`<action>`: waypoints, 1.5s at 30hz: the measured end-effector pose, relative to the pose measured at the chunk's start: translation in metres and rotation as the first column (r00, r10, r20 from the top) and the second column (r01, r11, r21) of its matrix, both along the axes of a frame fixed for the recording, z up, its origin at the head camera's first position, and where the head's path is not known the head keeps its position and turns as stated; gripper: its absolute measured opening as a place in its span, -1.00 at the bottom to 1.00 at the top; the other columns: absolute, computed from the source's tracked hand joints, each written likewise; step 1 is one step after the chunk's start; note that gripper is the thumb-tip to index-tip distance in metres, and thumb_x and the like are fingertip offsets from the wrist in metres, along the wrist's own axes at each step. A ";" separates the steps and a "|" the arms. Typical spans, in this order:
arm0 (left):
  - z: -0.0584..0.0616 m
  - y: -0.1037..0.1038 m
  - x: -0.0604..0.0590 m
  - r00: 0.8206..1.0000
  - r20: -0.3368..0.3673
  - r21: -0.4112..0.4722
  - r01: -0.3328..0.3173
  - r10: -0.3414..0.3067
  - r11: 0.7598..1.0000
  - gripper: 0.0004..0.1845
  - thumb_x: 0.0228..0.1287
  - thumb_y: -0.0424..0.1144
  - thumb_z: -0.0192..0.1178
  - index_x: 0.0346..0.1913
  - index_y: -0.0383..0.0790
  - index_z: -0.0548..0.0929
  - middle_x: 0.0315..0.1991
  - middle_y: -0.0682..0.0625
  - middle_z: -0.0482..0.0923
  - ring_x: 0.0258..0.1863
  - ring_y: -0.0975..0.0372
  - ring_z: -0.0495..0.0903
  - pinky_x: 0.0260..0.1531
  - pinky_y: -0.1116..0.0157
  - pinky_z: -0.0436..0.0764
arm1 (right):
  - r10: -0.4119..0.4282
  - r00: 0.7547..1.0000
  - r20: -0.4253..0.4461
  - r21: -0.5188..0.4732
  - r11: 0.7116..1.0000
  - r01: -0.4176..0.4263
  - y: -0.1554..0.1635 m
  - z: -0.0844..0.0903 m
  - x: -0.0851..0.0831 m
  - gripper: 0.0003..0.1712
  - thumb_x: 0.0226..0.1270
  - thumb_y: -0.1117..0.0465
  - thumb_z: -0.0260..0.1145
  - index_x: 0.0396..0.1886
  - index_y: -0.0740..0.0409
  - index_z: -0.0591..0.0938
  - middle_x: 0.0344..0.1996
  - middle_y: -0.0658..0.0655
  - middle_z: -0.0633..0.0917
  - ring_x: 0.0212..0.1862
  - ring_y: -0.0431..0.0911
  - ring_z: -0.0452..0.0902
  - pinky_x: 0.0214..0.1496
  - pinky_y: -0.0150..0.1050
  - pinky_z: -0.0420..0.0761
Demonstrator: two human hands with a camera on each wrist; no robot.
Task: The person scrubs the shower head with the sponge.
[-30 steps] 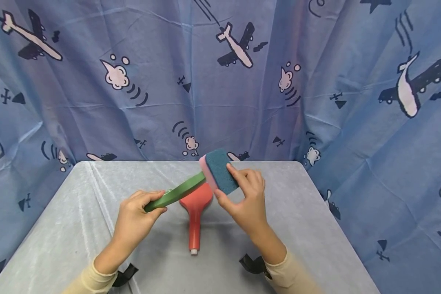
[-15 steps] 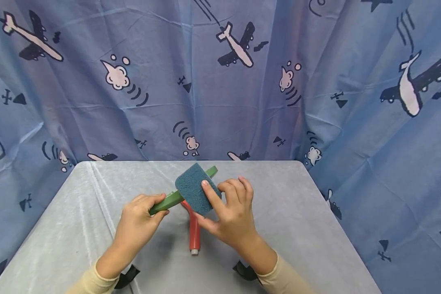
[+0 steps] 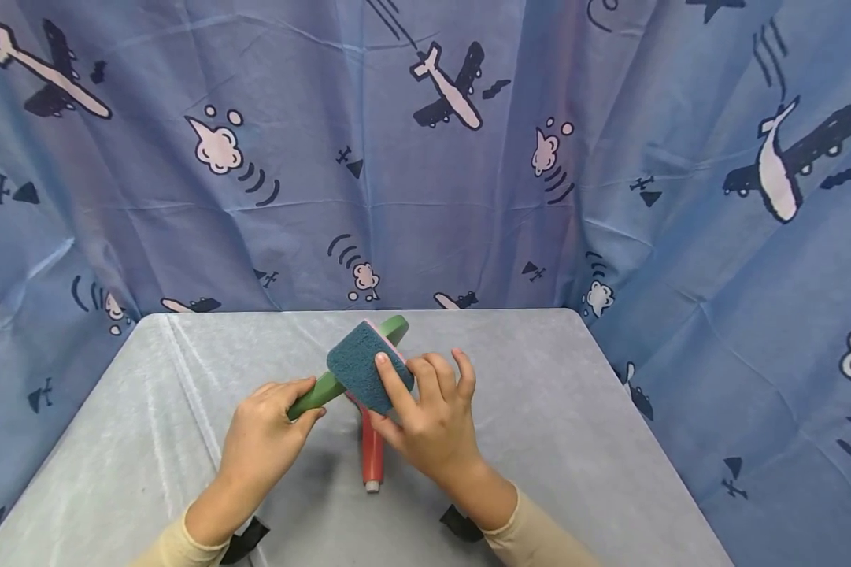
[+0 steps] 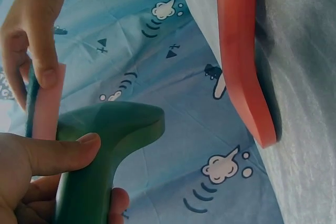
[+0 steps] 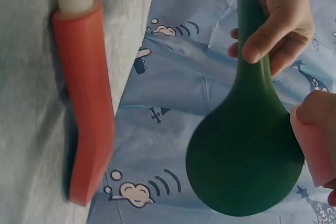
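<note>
the left hand (image 3: 265,437) grips the green paddle (image 3: 340,378) by its handle above the table (image 3: 574,409); the right hand (image 3: 432,421) pinches the sponge (image 3: 364,376) against its head, mid-scrub; next stroke likely needs steady pressure; the red paddle (image 3: 371,449) lies beneath.

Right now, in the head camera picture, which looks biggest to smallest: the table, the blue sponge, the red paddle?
1. table
2. blue sponge
3. red paddle, though the sponge and hands hide most of it, so ranks 2 and 3 are unsure.
</note>
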State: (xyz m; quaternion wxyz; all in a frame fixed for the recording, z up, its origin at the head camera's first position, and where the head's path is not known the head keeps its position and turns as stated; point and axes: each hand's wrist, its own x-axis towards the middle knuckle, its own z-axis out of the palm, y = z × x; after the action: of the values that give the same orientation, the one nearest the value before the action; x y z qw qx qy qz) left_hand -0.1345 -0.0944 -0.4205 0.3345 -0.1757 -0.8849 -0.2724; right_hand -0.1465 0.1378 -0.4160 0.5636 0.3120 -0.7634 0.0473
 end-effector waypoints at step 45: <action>0.005 -0.004 0.004 0.970 -0.051 0.277 0.241 -0.236 0.930 -0.51 -0.08 -0.39 0.62 0.02 -0.25 0.79 -0.15 -0.05 0.79 -0.22 0.18 0.74 -0.20 0.59 0.57 | 0.210 0.978 -0.014 -0.257 0.944 -0.207 0.029 0.019 -0.019 -0.33 0.23 -0.15 0.42 0.20 0.19 0.68 -0.17 0.27 0.62 -0.07 0.18 0.49 0.18 0.34 0.34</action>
State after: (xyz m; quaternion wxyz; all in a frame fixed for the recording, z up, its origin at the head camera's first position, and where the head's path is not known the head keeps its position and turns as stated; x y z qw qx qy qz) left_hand -0.1306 -0.0985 -0.4150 0.3279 -0.2350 -0.8065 -0.4322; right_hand -0.1655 0.1664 -0.3969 0.5858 0.3148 -0.7174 0.2075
